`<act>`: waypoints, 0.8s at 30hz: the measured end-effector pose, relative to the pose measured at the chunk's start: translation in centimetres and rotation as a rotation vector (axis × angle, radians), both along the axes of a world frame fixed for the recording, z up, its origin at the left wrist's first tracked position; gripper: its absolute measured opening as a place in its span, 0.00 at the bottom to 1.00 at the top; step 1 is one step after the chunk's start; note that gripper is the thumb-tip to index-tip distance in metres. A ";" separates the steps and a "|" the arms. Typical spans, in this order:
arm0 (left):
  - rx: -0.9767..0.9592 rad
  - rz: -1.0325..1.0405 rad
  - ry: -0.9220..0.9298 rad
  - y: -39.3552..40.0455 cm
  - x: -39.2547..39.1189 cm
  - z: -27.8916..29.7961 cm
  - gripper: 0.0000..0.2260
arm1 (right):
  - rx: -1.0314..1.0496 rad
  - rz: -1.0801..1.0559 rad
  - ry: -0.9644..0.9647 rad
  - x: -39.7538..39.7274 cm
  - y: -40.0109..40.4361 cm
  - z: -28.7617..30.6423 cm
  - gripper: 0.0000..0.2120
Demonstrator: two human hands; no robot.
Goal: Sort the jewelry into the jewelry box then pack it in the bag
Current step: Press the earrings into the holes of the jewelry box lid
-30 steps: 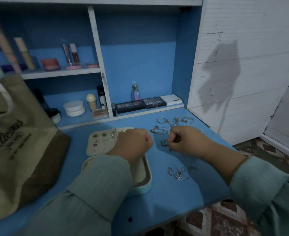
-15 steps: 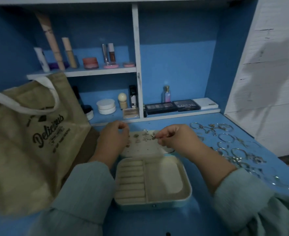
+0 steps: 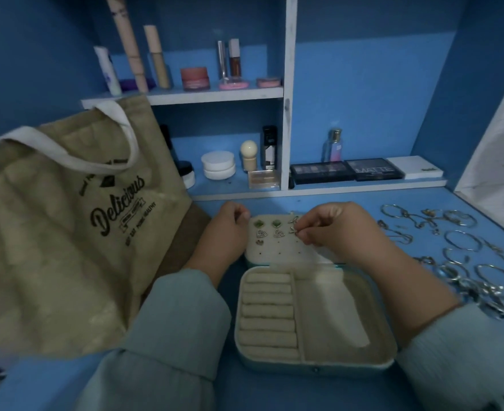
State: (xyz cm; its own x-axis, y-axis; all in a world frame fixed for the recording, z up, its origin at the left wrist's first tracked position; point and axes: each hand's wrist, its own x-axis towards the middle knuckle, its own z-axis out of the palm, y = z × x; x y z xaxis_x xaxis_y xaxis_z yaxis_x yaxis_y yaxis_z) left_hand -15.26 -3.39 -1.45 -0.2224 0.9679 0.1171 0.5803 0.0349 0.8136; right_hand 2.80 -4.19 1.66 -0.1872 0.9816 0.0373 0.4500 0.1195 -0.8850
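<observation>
Two hands work at the open lid panel of the jewelry box (image 3: 316, 358), seen from the single head view. The right hand (image 3: 338, 229) pinches a small silver stud earring (image 3: 293, 230) against the panel's upper right corner, fingers curled tight around it. The left hand (image 3: 225, 232) sits at the lid's left edge, fingers curled; whether it holds anything I cannot tell. Right of the box, hoops and bracelets (image 3: 464, 250) lie scattered on the blue desk (image 3: 274, 393); left of it stands the tote bag (image 3: 67, 232). The stud looks tiny and slippery: if the post misses its hole, it could drop into the tray or roll off among the loose pieces.
</observation>
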 end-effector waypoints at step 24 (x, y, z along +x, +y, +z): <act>0.230 -0.036 -0.660 -1.1 0.8 1.9 0.07 | 0.580 -0.064 -0.387 -1.6 -0.6 -1.8 0.04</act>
State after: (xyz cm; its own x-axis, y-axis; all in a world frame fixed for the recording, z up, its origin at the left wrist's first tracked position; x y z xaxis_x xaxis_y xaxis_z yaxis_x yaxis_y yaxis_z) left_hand -14.45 -4.52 0.40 -0.2861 0.9427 0.1716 -0.0405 -0.1908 0.9808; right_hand 1.21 -4.79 -0.15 -0.2350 0.8332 0.5006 0.7420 0.4865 -0.4613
